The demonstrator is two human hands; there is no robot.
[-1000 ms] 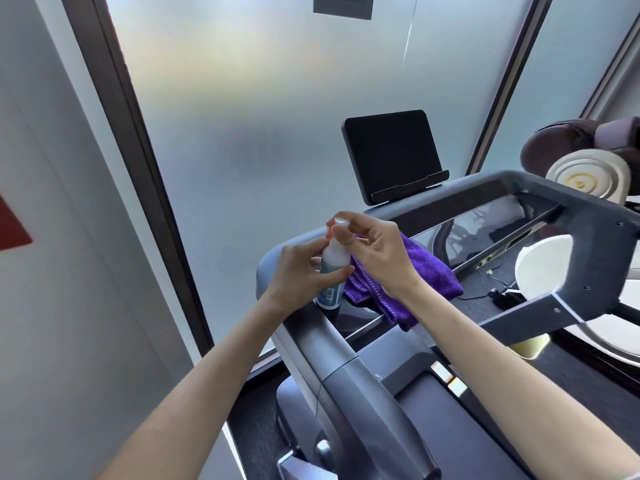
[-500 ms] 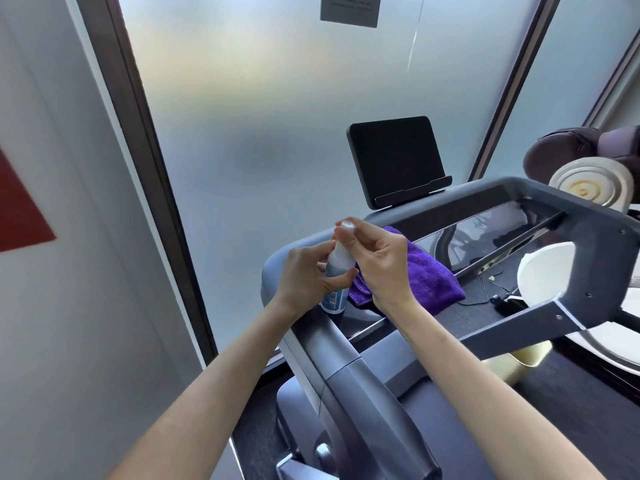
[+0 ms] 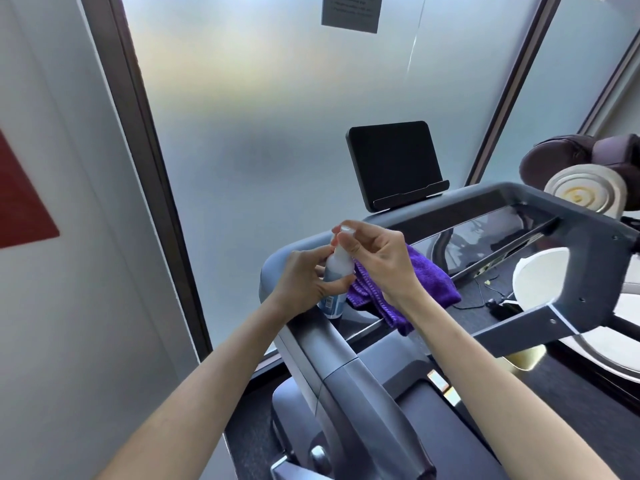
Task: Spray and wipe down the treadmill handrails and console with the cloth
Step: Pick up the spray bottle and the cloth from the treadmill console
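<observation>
two hands on a small spray bottle above the treadmill's left handrail.

the left hand curls round the body of the small translucent plastic spray bottle with a blue label; the right hand pinches its white cap, fingers bent. the bottle is probably light, stiff and smooth, best held round the middle. the soft purple microfibre cloth, limp and easy to bunch, lies draped under the right hand on the grey treadmill handrail.

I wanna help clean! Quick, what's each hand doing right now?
Left hand: grips the spray bottle.
Right hand: pinches the bottle's top, above the purple cloth.
</observation>
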